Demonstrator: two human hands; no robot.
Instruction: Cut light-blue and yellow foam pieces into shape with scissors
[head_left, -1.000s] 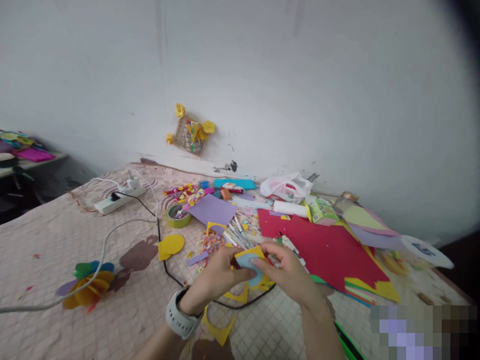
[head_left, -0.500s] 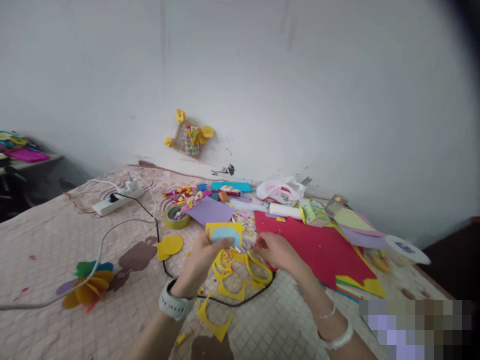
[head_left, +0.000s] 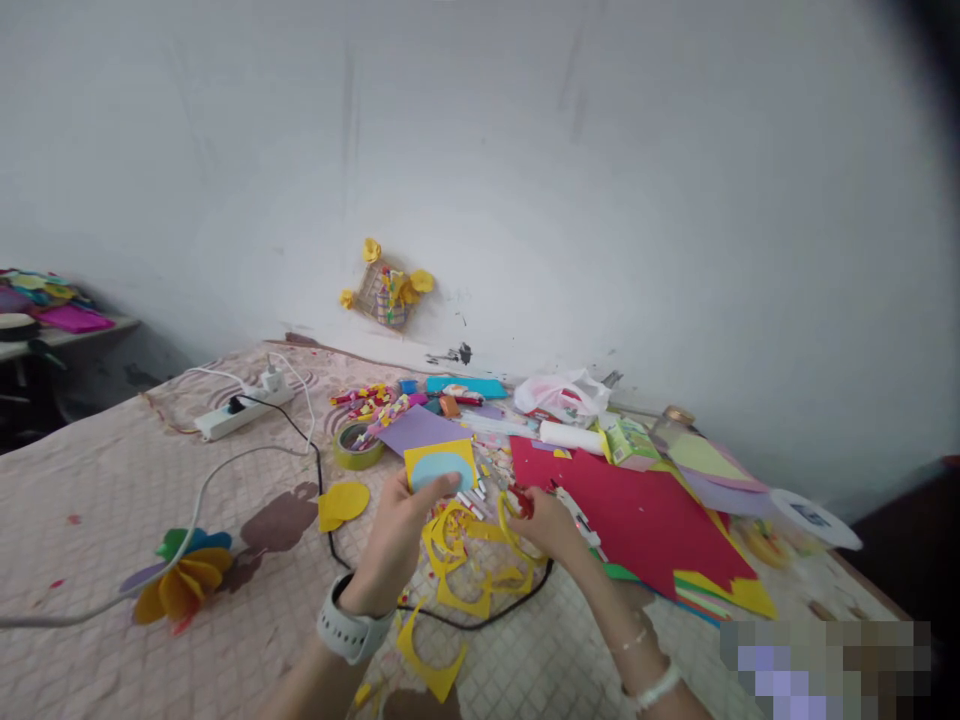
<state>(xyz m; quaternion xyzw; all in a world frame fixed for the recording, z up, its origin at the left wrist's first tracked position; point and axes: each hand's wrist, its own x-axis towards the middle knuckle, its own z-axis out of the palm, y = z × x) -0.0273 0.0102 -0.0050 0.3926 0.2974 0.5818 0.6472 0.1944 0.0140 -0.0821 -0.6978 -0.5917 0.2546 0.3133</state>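
Observation:
My left hand (head_left: 405,525) pinches a yellow paper square (head_left: 418,457) with a light blue oval piece (head_left: 439,466) lying on it, the thumb on top of the blue. To the right, my right hand (head_left: 546,520) is closed on red-handled scissors (head_left: 520,500), whose blades point toward the yellow paper without visibly touching it. Below and between the hands lie yellow paper offcuts (head_left: 463,590) with rounded cut-outs. Small white sticks (head_left: 471,503) are by the left thumb.
Red paper sheets (head_left: 637,510) spread on the right. A purple sheet (head_left: 420,428), tape roll (head_left: 358,443) and plastic bag (head_left: 562,395) lie behind. A black cable (head_left: 480,626) loops in front of the offcuts. Left are a paper flower (head_left: 184,580) and power strip (head_left: 241,412).
The red-handled scissors now show clearly in my right hand, which has come away from the things beneath it. A white object on the red paper is uncovered. The view has shifted slightly.

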